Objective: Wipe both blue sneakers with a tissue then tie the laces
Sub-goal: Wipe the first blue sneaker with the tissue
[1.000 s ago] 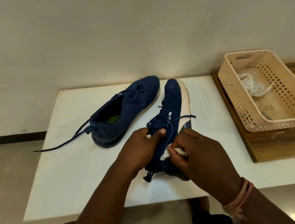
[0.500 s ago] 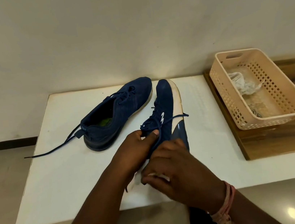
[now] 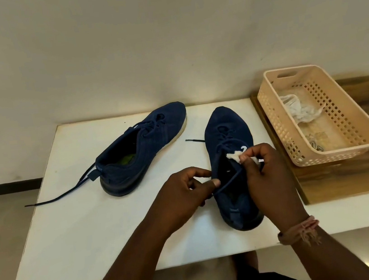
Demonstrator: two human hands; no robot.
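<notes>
Head view. Near sneaker [image 3: 227,138] upright on its sole on the white table [image 3: 77,226], toe toward the wall, heel toward the table's front edge; taken here as the landmark. Left of the near sneaker and well apart from it, second blue sneaker [image 3: 143,149] also upright, angled with toe toward the wall and heel toward the table's left side, green insole showing inside. From that second sneaker's heel, a loose lace [image 3: 61,195] trailing farther left across the table. Left hand [image 3: 186,191] just left of the near sneaker's opening, thumb and forefinger pinched closed on a dark lace strand [image 3: 228,182] drawn taut across the opening. Right hand [image 3: 266,171] over the near sneaker's right side, fingers curled closed around a crumpled white tissue [image 3: 234,156], which pokes out at the tongue; whether the lace strand's other end is also gripped there, impossible to tell. Another lace end [image 3: 194,140] lying loose on the table just left of the near sneaker's forefoot. Right of the near sneaker, a beige perforated basket [image 3: 355,146] on a wooden board [image 3: 350,178], with crumpled white tissue [image 3: 302,111] inside. Thread bracelet [image 3: 298,233] on the right wrist, nearer the camera than the sneaker's heel.
</notes>
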